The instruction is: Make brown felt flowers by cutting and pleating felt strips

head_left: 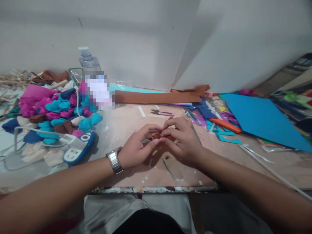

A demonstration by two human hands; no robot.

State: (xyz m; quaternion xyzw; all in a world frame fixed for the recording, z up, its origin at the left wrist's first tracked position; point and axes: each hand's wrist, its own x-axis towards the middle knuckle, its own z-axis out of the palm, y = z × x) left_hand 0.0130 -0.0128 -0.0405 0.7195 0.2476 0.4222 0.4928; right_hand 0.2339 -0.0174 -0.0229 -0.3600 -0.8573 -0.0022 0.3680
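Observation:
My left hand (137, 147), with a metal-banded watch (114, 161) at its wrist, pinches a small brown piece (158, 136) that looks like paper or cloth. From the other side my right hand (186, 139) grips the same piece, its thumb and fingers curled around it. The fingertips of both hands meet over the tabletop (126, 130), and the fingers hide most of the piece. Just beyond them lie pink-handled thread snips (162, 113). A long brown strip (156, 97) stretches along the back.
On the left are bundles of pink, blue and brown material (58, 105), a blue-and-white power strip (80, 148) with a white cable, and a clear bottle (89, 61). To the right lie a blue sheet (265, 117), an orange cutter (226, 125) and scraps. A wall (136, 39) stands behind.

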